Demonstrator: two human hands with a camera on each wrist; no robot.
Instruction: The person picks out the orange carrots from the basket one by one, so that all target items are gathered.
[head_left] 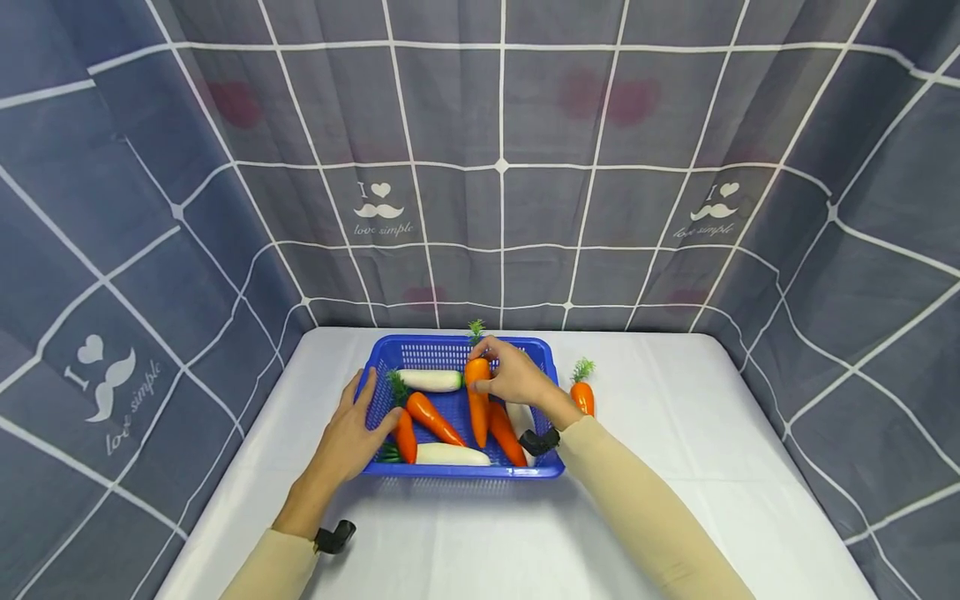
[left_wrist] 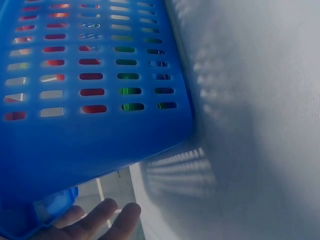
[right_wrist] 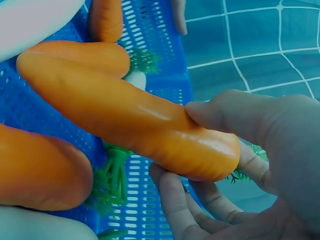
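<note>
A carrot with a feathery green top (head_left: 477, 400) is pinched near its thick end by my right hand (head_left: 517, 372), its tip pointing down over the blue basket (head_left: 465, 471). In the right wrist view the thumb lies on one side of this carrot (right_wrist: 145, 115) and fingers on the other. My left hand (head_left: 352, 433) rests at the basket's left side, its fingers (left_wrist: 122, 220) fairly straight and its thumb over the rim. Inside lie a carrot (head_left: 435, 419) in the middle, another carrot (head_left: 405, 437) by the left thumb, a carrot (head_left: 507, 433) at right, and white radishes (head_left: 430, 381).
Outside the basket, right of it, a carrot (head_left: 582, 398) lies on the white tablecloth (head_left: 675, 392), partly hidden by the right forearm. Grey checked curtains (head_left: 465, 200) stand behind and on both sides.
</note>
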